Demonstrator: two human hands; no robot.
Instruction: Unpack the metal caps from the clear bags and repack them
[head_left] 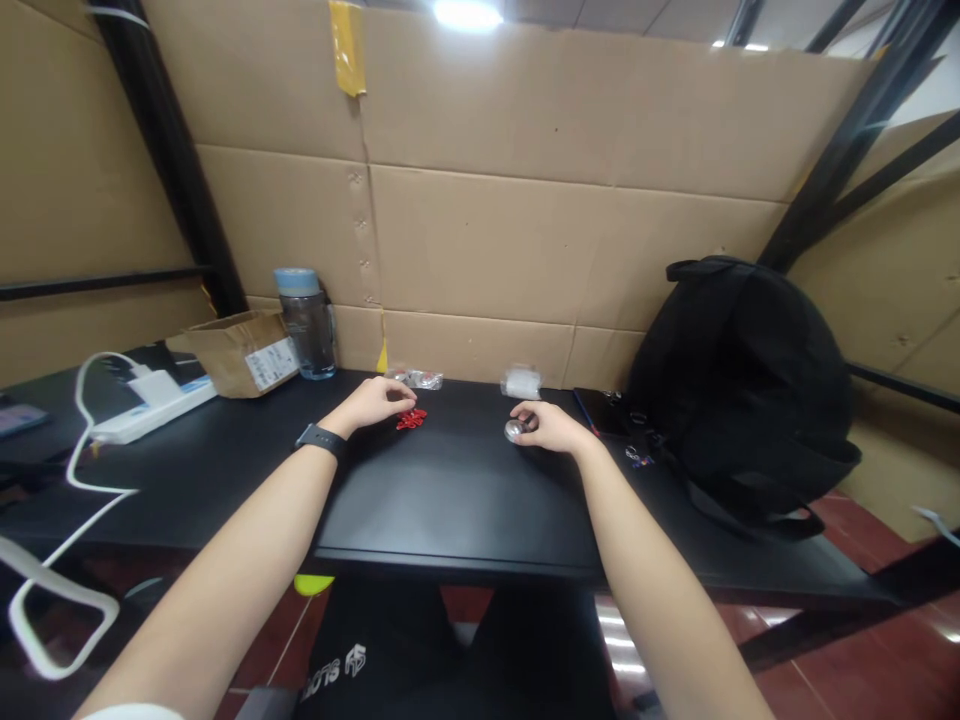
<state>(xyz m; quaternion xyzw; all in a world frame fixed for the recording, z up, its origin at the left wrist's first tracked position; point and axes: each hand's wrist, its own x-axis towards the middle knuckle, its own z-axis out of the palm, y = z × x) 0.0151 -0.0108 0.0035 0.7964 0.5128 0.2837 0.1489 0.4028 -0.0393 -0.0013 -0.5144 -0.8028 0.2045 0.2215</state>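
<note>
My left hand [381,400], with a dark watch [321,440] on its wrist, is at a small heap of red pieces [411,420] on the black table. Its thumb and fingertips come together just above the heap; whatever is between them, if anything, is too small to make out. To the right, my right hand [547,425] has its fingers and thumb closed around a small round, shiny silvery object [514,430], held at or just above the tabletop. Part of that object is hidden by the fingers.
Two clear plastic packets [420,379] [520,383] lie by the cardboard wall [480,240]. At left are a water bottle [306,325], a cardboard box [244,350] and a white power strip [156,410]. A black backpack [742,390] and small keys [637,456] are at right.
</note>
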